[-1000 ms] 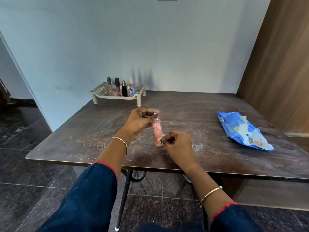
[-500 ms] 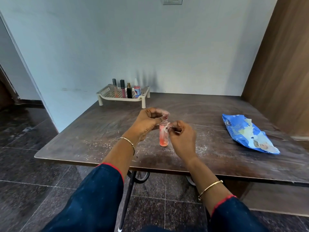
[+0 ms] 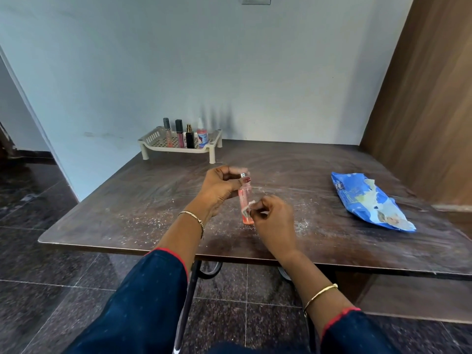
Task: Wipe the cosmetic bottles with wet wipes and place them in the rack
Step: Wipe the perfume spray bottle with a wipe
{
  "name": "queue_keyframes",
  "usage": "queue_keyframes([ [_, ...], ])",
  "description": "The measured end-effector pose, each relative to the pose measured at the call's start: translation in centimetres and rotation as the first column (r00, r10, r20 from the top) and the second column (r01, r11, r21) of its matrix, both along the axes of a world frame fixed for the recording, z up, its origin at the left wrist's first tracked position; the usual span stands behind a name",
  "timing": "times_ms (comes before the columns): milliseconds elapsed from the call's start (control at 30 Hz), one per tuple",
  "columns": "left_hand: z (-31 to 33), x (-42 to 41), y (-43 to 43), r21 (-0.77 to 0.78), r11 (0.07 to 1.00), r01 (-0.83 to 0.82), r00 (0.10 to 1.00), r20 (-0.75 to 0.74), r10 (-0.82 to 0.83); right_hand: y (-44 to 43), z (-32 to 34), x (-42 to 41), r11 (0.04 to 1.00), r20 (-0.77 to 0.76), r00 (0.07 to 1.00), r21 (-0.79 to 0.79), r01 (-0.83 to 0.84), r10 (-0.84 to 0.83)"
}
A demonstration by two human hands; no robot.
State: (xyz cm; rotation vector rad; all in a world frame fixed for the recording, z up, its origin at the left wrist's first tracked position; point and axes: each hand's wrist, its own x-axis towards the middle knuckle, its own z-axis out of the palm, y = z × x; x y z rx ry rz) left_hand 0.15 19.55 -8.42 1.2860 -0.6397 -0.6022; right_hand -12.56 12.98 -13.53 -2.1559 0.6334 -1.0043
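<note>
Dark polished floor tiles [image 3: 38, 277] ran along the left of the desk [image 3: 122, 200], whose rounded near-left corner stood out over them. At the far-left edge of the desk, just short of the pale blue wall [image 3: 229, 72], sat the cream rack [image 3: 152, 136], with four cosmetic bottles [image 3: 189, 137] standing upright in a row inside it. A broad stretch of dark wood lay between the rack and the hands, well apart from both.

Near the middle of the desk, close to its front edge, I saw the left hand [image 3: 222, 185] with its grip curled round the cap end of the pink bottle [image 3: 244, 200], which was held upright. I could not tell whether its base touched the wood. Just right of it, the right hand [image 3: 274, 221] had its grip pinched narrow on a small white wet wipe [image 3: 249, 207] pressed against the bottle's lower side. Thin gold bangles [image 3: 320, 295] circled both wrists above dark blue sleeves [image 3: 143, 302].

Further right, well apart from the hands, the blue wipes pack [image 3: 365, 200] lay flat with its flap torn open, near the desk's right side. A brown wooden panel [image 3: 421, 98] closed off the far right.

The desk top was scuffed and dusted with pale specks around the hands. A switch plate [image 3: 256, 0] showed high on the wall.
</note>
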Motion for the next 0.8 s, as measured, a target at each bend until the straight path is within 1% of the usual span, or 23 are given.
queue_keyframes([
  [167, 0.0, 0.0, -0.3, 0.022, 0.999, -0.049, 0.999, 0.005, 0.048, 0.0, -0.8, -0.6, 1.0, -0.087, 0.996, -0.026, 0.017, -0.019],
  [333, 0.0, -0.1, -0.6, 0.046, 0.996, -0.072, 0.997, 0.037, 0.07, 0.1, -1.6, -0.8, 0.999, -0.121, 0.992, -0.02, 0.036, -0.038],
  [467, 0.3, -0.2, -0.5, 0.068, 0.996, -0.058, 0.996, 0.073, 0.053, 0.3, -0.7, -0.6, 0.999, -0.07, 0.997, 0.039, 0.027, -0.024],
  [633, 0.5, 0.7, 0.6, 0.155, 0.988, -0.005, 0.993, 0.119, -0.014, -0.4, 2.0, 1.0, 0.998, 0.001, 1.0, 0.065, 0.018, -0.018],
  [800, 0.7, 1.2, 1.3, 0.133, 0.99, 0.054, 0.992, 0.104, -0.068, -0.7, 3.1, 2.5, 0.995, 0.084, 0.996, 0.1, -0.016, 0.007],
])
